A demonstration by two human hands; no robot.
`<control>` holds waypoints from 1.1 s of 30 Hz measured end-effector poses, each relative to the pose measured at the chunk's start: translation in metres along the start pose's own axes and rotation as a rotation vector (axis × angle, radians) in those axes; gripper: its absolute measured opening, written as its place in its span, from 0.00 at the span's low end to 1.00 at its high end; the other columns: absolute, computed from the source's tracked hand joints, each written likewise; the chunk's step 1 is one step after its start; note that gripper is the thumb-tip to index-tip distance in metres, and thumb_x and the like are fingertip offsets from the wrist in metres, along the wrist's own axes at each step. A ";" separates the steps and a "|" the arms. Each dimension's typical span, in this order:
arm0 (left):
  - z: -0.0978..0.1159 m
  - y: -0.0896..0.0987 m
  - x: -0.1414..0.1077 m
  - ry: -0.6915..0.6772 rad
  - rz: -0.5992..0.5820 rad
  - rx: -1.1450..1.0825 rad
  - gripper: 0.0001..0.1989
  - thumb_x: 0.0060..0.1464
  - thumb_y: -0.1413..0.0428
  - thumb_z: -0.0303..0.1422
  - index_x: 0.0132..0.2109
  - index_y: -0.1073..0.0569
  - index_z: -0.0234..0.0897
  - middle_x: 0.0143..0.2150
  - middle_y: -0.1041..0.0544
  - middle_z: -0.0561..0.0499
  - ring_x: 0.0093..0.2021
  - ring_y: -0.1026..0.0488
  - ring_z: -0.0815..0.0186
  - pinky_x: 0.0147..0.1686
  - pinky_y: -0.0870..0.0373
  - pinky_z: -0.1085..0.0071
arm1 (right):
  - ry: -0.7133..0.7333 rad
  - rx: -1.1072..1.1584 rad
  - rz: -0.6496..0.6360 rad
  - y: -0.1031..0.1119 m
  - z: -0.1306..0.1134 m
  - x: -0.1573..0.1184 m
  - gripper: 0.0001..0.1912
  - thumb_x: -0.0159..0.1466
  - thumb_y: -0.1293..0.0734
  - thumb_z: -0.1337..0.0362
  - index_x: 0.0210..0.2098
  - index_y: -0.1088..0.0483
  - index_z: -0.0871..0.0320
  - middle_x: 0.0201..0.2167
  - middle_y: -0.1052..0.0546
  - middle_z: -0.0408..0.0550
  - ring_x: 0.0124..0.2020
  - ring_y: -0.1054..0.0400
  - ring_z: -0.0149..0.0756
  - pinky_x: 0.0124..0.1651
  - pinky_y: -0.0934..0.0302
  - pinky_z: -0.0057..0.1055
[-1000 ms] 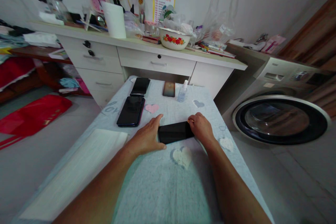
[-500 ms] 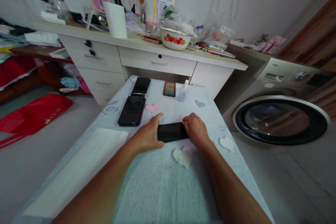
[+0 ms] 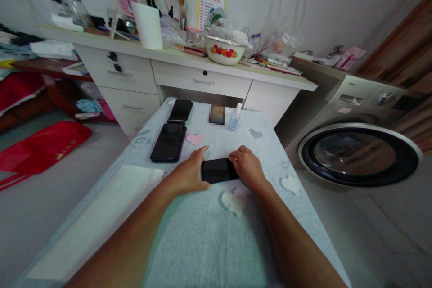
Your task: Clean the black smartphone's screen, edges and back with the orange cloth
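A black phone [image 3: 218, 170] lies flat and sideways on the cloth-covered table [image 3: 202, 243]. My left hand [image 3: 191, 173] grips its left end, with the thumb at the near edge and the fingers at the far one. Over the right end of the phone, my right hand [image 3: 248, 166] is closed, fingertips pressed together on the screen; whatever they pinch is too small to make out. Left of the hands lies a larger dark phone [image 3: 168, 142] with a reddish edge, and behind it another black phone [image 3: 180, 110].
Farther back stand a small brownish phone-like item [image 3: 217, 114] and a clear spray bottle [image 3: 235, 118]. White sheet material [image 3: 97, 220] covers the table's left side. A cluttered counter [image 3: 276, 76] with drawers borders the far end; a washing machine [image 3: 357, 144] is at the right.
My right hand has moved slightly left along the phone. My left hand keeps its hold at the left end.
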State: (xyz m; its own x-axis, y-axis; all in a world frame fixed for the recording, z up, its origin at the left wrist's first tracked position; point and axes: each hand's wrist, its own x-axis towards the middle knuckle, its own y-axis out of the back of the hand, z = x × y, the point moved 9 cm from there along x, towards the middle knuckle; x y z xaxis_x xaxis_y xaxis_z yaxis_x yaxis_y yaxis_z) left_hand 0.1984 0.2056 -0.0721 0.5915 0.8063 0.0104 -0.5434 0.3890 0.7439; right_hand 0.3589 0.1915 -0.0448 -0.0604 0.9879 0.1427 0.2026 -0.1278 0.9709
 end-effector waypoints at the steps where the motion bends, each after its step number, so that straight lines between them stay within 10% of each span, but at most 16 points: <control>1: 0.000 0.000 0.000 -0.001 -0.006 -0.002 0.53 0.37 0.37 0.35 0.67 0.57 0.41 0.62 0.40 0.41 0.55 0.33 0.53 0.52 0.36 0.61 | -0.024 -0.003 -0.003 0.001 0.006 0.000 0.12 0.66 0.41 0.65 0.40 0.25 0.54 0.38 0.30 0.49 0.41 0.35 0.34 0.42 0.45 0.27; 11: 0.000 0.000 -0.001 0.025 -0.024 -0.010 0.54 0.37 0.37 0.38 0.67 0.57 0.41 0.63 0.41 0.40 0.56 0.34 0.52 0.52 0.36 0.59 | -0.168 0.029 -0.024 0.004 0.047 0.004 0.11 0.65 0.39 0.64 0.40 0.24 0.55 0.38 0.28 0.49 0.42 0.34 0.34 0.45 0.45 0.26; 33: 0.000 0.000 0.001 0.012 -0.003 0.024 0.52 0.38 0.37 0.36 0.66 0.55 0.38 0.60 0.39 0.40 0.57 0.35 0.53 0.55 0.39 0.61 | 0.018 0.309 -0.263 0.012 0.055 -0.008 0.09 0.54 0.36 0.73 0.31 0.24 0.58 0.32 0.24 0.45 0.33 0.32 0.31 0.37 0.42 0.25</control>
State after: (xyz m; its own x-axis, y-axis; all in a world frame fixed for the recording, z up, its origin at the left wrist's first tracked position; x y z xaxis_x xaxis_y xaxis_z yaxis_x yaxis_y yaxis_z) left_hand 0.1986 0.2062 -0.0721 0.5857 0.8106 0.0000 -0.5267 0.3806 0.7601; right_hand 0.4154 0.1864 -0.0445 -0.1664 0.9813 -0.0967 0.4623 0.1643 0.8714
